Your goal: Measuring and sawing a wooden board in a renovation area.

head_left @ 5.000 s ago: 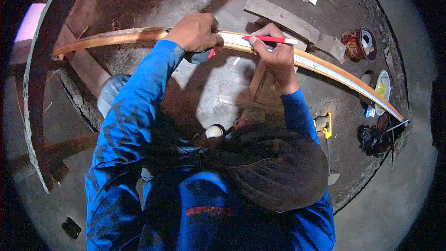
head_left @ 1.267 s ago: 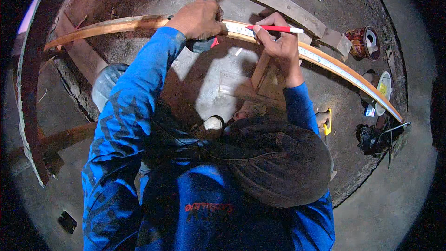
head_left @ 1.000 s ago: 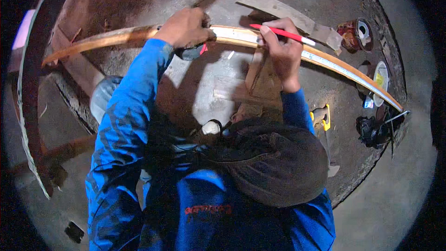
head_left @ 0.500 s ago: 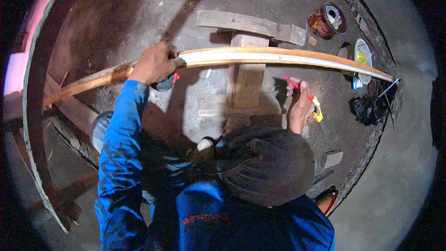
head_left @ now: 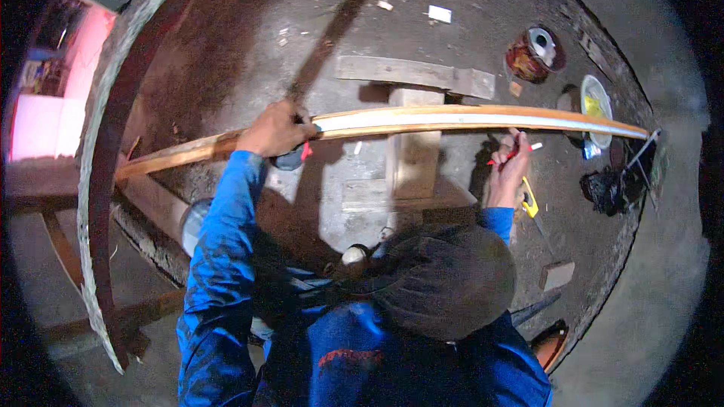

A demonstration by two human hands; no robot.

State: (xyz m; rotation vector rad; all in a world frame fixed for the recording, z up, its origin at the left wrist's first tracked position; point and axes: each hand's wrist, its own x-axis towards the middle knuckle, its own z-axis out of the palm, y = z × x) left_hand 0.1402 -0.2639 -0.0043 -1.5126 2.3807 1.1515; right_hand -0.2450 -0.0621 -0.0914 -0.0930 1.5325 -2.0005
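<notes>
Left hand: your left hand (head_left: 275, 130) is closed over the long curved strip (head_left: 467, 117), gripping it near its middle, where pale wood meets darker wood.
Right hand: your right hand (head_left: 509, 169) is below the strip and off it, pinching a red pencil (head_left: 514, 154) between the fingers.
Strip: it runs from the left across to the far right and rests on an upright wood block (head_left: 413, 151).
Plank: a flat plank (head_left: 415, 74) lies on the floor just behind the block.
Tape: a yellow tape measure (head_left: 530, 200) lies on the floor beside your right wrist.
Right side: a rusty can (head_left: 530, 53) and a small dish (head_left: 596, 105) sit beyond the strip's end.
</notes>
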